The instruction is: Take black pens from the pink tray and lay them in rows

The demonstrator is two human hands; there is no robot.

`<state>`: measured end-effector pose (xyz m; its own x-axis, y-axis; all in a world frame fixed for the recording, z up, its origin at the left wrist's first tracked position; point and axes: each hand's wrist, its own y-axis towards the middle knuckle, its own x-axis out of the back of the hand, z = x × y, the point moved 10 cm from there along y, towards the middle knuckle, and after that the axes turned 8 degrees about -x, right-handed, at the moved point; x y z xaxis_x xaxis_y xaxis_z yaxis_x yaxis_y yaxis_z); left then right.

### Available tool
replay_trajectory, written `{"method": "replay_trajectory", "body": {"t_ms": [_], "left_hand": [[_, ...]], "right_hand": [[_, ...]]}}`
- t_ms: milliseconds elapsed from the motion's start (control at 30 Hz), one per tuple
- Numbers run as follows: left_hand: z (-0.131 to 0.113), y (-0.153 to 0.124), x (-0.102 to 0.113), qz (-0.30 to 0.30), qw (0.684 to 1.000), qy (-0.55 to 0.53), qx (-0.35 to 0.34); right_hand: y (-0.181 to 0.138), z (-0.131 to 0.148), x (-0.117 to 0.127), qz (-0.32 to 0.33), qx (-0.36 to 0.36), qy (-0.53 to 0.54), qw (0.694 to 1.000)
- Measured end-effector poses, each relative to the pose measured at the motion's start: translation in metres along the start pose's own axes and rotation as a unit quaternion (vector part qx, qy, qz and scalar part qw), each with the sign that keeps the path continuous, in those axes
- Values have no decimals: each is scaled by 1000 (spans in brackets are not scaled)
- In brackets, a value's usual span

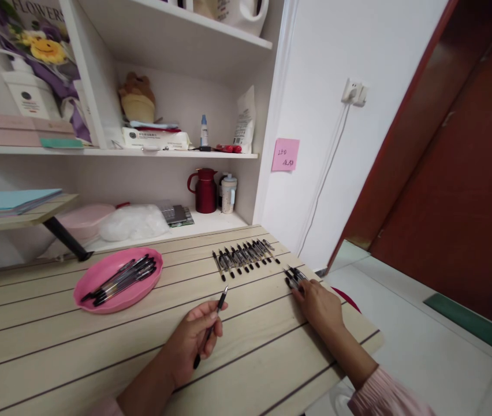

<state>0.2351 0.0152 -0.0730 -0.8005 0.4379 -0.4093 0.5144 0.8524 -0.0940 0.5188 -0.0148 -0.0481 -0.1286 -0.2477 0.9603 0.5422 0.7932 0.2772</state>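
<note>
My left hand (192, 341) is closed around a black pen (211, 328), held slanted with its tip up, above the wooden table (55, 341). My right hand (319, 303) rests near the table's right edge, fingers on a small bunch of black pens (294, 276). A row of several black pens (243, 257) lies side by side on the table just beyond both hands. To the left stands a pink tray (118, 280) holding several more black pens.
Shelves behind the table carry a red jug (205, 190), a white bottle (228, 193), a plastic bag (131, 222), books and boxes. A pink sticky note (284, 154) hangs on the white wall. A red door (466, 173) and tiled floor lie to the right.
</note>
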Motion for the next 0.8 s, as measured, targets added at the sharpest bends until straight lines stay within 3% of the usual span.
{"method": "replay_trajectory", "body": {"t_ms": [333, 467, 533, 633, 700, 800], "left_hand": [[0, -1, -4, 13, 1000, 15, 2], [3, -1, -9, 32, 999, 34, -8], [5, -1, -10, 35, 999, 34, -13], [6, -1, -11, 38, 999, 30, -21], [6, 0, -12, 39, 999, 27, -26], [5, 1, -11, 40, 998, 16, -35]], "right_hand": [[0, -8, 8, -7, -37, 37, 999], [-8, 6, 22, 4, -32, 174, 984], [-19, 33, 24, 60, 3, 329, 942], [-41, 87, 22, 197, 28, 577, 792], [-53, 117, 20, 255, 9, 654, 712], [-61, 145, 21, 276, -14, 703, 656]]}}
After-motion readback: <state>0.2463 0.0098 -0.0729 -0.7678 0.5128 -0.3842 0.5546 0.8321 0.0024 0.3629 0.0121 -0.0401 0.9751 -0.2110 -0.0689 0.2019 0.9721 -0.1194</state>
